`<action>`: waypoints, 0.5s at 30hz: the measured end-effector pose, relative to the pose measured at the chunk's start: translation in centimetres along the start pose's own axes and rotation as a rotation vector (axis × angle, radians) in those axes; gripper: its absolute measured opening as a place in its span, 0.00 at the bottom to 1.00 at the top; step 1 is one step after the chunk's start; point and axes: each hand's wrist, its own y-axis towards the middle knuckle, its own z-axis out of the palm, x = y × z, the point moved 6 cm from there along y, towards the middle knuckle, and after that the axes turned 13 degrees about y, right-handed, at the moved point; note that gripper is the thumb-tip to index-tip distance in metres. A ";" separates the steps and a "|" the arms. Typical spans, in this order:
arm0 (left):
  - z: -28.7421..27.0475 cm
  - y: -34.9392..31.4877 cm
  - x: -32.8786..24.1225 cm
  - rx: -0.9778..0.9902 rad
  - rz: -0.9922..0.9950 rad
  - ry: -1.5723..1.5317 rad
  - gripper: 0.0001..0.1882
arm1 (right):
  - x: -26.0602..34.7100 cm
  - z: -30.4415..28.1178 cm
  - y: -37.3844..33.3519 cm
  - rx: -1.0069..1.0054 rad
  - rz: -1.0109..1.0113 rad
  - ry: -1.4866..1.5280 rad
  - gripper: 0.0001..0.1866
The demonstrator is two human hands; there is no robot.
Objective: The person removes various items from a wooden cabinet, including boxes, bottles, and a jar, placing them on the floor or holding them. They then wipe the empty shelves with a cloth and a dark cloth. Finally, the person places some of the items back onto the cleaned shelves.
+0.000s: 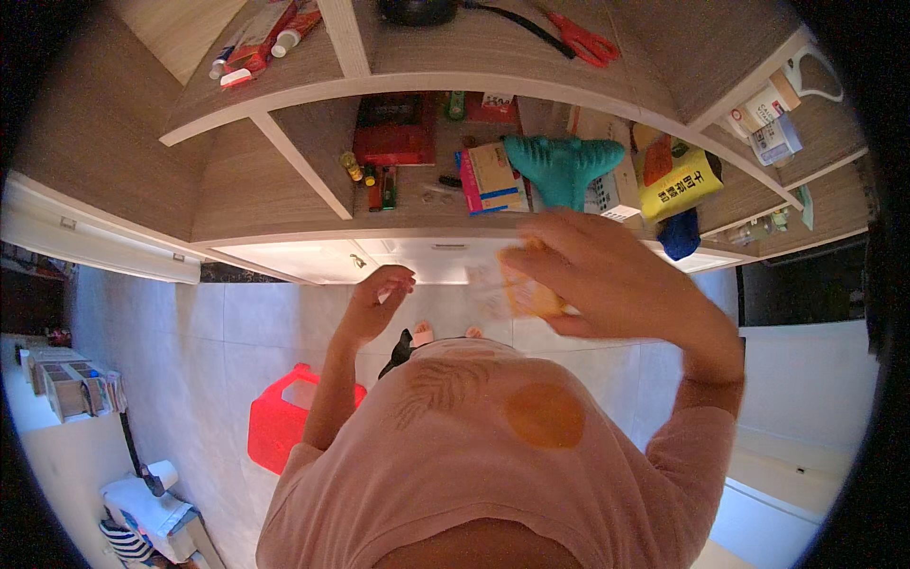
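Note:
My right hand (607,275) is closed round a small yellow-orange packet (531,286) with a pale, see-through end, smeared by motion. It is held in front of the shelf, near a teal tail-shaped object (566,166). My left hand (379,299) hangs before the white drawer fronts, fingers loosely curved, thumb apart, with nothing seen in it. On the shelf beyond lie a red box (393,142), a cream and pink box (495,175), small bottles (387,187) and a yellow packet (681,185).
Red-handled scissors (583,40) and several tubes (265,38) lie on the upper shelf. White bottles (763,109) stand at the right. A red plastic jug (284,417) is on the tiled floor to my left. A dark blue item (680,234) hangs over the shelf edge.

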 end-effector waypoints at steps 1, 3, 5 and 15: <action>0.3 0.0 -0.2 0.019 -0.011 0.026 0.08 | -1.7 1.7 0.7 -0.030 -0.017 0.004 0.20; 0.7 -0.2 -0.7 0.068 -0.030 0.076 0.09 | -6.5 4.8 2.2 0.061 0.141 -0.038 0.29; 0.5 -1.0 -0.8 0.062 -0.002 0.156 0.09 | -11.4 5.9 4.2 -0.148 0.269 0.090 0.30; -1.6 -5.9 3.4 -0.039 -0.102 0.240 0.10 | -21.3 11.0 10.8 -0.544 0.753 -0.286 0.41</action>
